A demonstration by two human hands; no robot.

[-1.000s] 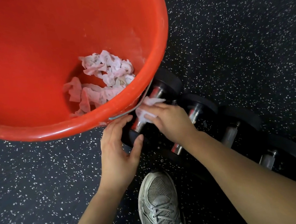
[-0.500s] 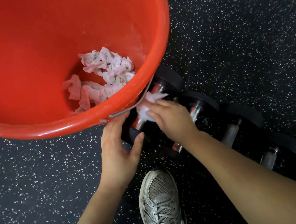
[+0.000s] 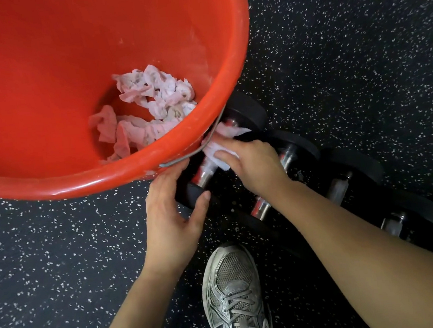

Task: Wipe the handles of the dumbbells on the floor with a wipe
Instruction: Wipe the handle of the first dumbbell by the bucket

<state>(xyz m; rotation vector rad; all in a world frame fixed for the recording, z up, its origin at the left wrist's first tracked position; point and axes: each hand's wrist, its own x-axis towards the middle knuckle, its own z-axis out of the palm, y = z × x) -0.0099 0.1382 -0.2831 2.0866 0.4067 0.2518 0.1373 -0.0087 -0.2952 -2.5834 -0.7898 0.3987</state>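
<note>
Several black dumbbells with chrome handles lie in a row on the floor, running to the lower right. The leftmost dumbbell (image 3: pixel 247 112) sits partly under the bucket's rim. My right hand (image 3: pixel 255 162) presses a white wipe (image 3: pixel 221 147) around its chrome handle (image 3: pixel 204 174). My left hand (image 3: pixel 172 208) grips the near black end of that same dumbbell, thumb on its right side. The second dumbbell (image 3: pixel 296 150) lies just right of my right hand, partly hidden by my wrist.
A large red bucket (image 3: pixel 208 143) fills the upper left, holding several crumpled used wipes (image 3: pixel 150 106); its wire handle hangs by the dumbbell. My grey sneaker (image 3: pixel 232 287) stands below the hands. The floor (image 3: pixel 359 55) is black speckled rubber.
My right hand has slid the wipe up along the handle toward the far end. More chrome shows below the wipe. My left hand has stayed on the near end.
</note>
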